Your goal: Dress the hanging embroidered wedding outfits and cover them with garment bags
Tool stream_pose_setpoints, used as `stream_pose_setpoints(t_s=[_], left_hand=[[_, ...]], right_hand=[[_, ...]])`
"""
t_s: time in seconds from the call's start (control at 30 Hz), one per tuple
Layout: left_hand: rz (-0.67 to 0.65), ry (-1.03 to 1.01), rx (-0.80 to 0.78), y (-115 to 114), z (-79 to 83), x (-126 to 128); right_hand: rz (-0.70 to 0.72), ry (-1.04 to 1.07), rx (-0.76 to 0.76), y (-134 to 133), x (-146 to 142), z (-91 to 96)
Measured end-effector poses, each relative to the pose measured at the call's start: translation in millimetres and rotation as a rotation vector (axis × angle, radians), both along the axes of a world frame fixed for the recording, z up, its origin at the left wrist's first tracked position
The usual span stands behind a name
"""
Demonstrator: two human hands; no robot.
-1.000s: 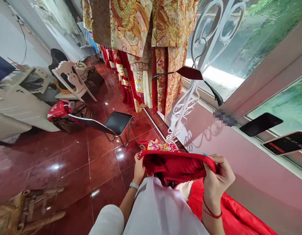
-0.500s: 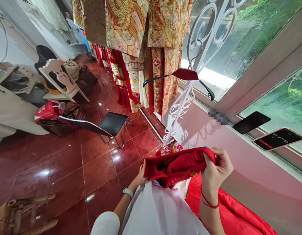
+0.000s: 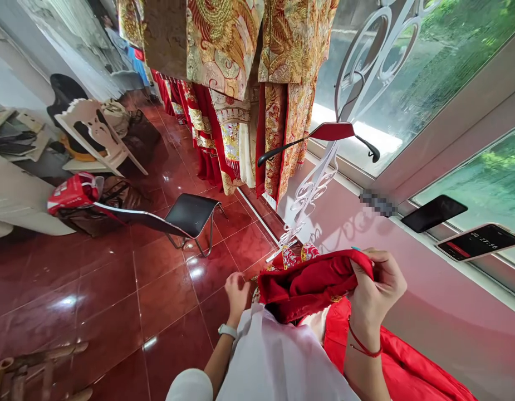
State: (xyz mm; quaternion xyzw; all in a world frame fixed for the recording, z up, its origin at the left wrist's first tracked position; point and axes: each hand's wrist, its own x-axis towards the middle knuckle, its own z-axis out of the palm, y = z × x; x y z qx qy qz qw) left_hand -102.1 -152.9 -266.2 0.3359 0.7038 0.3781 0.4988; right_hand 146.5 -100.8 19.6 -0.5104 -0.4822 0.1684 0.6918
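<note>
My right hand [image 3: 376, 292] is closed on the bunched edge of a red embroidered garment [image 3: 311, 281], holding it up in front of me. More of its red fabric [image 3: 403, 367] trails down to the lower right. My left hand [image 3: 237, 289] has come off the cloth and hangs just to its left, fingers loosely curled with nothing in them; a watch is on that wrist. A black and red hanger [image 3: 324, 136] hangs on the white scrollwork rack [image 3: 311, 189] above and beyond the garment.
Red and gold embroidered robes [image 3: 240, 72] hang in a row ahead. A black chair [image 3: 190, 214] stands on the glossy red tiles, a white carved chair [image 3: 94, 136] further left. Two phones [image 3: 478, 242] lie on the window sill at right. Bamboo furniture [image 3: 27, 370] sits lower left.
My left hand has let go of the garment's left end and moved away to the left. The cloth has bunched toward my right hand, which keeps its grip.
</note>
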Motion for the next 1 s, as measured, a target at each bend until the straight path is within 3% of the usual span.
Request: stream_pose_setpoints(t_s=[0.1,0.17,0.33,0.43,0.5,0.6,0.7,0.9,1.0], left_hand=[[-0.436,0.240,0.281,38,4.6,19],[-0.665,0.382,0.360,57,3.7,26],[-0.633,0.523,0.182,84,0.6,8],[-0.538,0.392,0.303,108,9.6,-21],[-0.484,0.232,0.334,131,23.7,-42],[-0.518,-0.015,0.195,170,60.4,-72],[-0.587,-0.128,0.170,207,117.1,-95],[-0.565,-0.045,0.237,277,252.1,-107],[-0.512,0.019,0.208,309,300.1,-101]], right_hand=[[0.016,-0.001,-0.025,3,-10,4.8],[0.007,-0.004,-0.042,4,-16,8.6],[-0.109,-0.004,-0.098,14,-11,16.5],[-0.219,0.002,-0.134,24,7,17.1],[-0.258,-0.007,-0.157,33,20,16.9],[-0.234,0.008,-0.183,53,37,18.3],[-0.090,0.051,-0.239,82,50,20.9],[0.154,0.123,-0.317,165,77,22.1],[0.209,0.104,-0.367,210,92,16.1]])
